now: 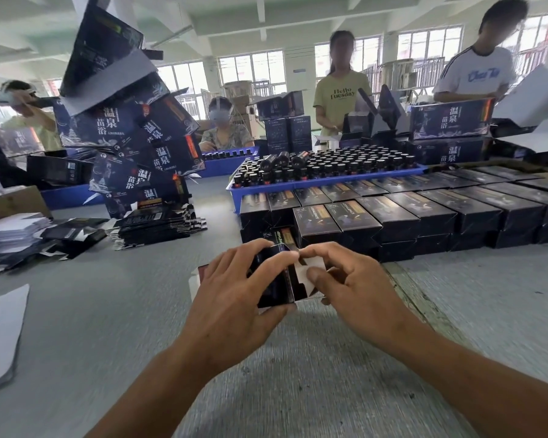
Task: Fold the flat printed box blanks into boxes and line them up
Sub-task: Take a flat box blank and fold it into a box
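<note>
Both hands work on one dark box (274, 279) over the grey table (108, 327). The left hand (234, 289) grips the box body from the left side, fingers over the top and thumb under the near edge. The right hand (348, 286) pinches a white flap (310, 270) at the open end of the box. Just behind the hands stand rows of finished boxes (424, 213), stacked in two layers. Behind them is a blue tray (298, 183) full of small dark bottles (345, 162). At the left lies a pile of flat blanks (159, 226), and behind it a leaning tower of bigger boxes (133, 128). Four people are at the far side of the table.
</note>
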Tool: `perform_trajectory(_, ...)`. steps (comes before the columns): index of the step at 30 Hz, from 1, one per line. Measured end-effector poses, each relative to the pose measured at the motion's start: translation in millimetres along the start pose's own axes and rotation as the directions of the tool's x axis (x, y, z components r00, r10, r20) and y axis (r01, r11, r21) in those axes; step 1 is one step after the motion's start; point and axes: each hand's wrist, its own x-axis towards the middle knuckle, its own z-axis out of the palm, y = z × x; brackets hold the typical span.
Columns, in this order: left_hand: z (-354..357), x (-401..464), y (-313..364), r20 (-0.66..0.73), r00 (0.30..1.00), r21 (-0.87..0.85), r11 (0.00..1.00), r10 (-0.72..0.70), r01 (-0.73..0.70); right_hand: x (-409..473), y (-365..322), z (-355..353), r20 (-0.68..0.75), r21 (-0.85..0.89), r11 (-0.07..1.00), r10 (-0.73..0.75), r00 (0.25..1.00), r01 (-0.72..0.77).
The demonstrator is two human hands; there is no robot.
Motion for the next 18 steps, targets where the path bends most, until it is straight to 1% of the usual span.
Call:
perform_trajectory(2,0,0,0,-0.003,1.0,0.014,1.0,0.009,-0.009,0,-1,-1,0.008,-0.005,1.0,-0.005,1.0,0.005)
perform_trajectory(5,1,1,-3,-0.001,1.0,0.086,0.996,0.023,-0.023,-1,-3,-1,0.009,-0.02,1.0,-0.008,1.0,0.008)
perform_trajectory(8,2,1,-5,0.0,1.0,0.112,0.994,0.012,-0.012,-1,-5,-3,0.036,-0.018,1.0,0.014,0.999,-0.014)
perform_trajectory(12,2,0,-9,-0.029,0.999,0.062,0.998,-0.019,0.021,-3,-9,-6,0.172,0.02,0.998,0.058,0.983,-0.062)
perform_trajectory(14,0,0,-10,-0.044,0.999,0.02,0.999,-0.029,0.03,-4,-12,-7,0.205,0.031,0.998,0.049,0.977,-0.057)
perform_trajectory(16,-1,0,-10,-0.054,0.998,-0.008,1.0,-0.023,0.023,-4,-14,-5,0.159,0.024,0.999,0.019,0.987,-0.024)
perform_trajectory(18,-2,1,-7,-0.062,0.998,-0.02,1.0,-0.008,0.007,-5,-15,-3,0.066,0.016,1.0,-0.005,0.998,0.004)
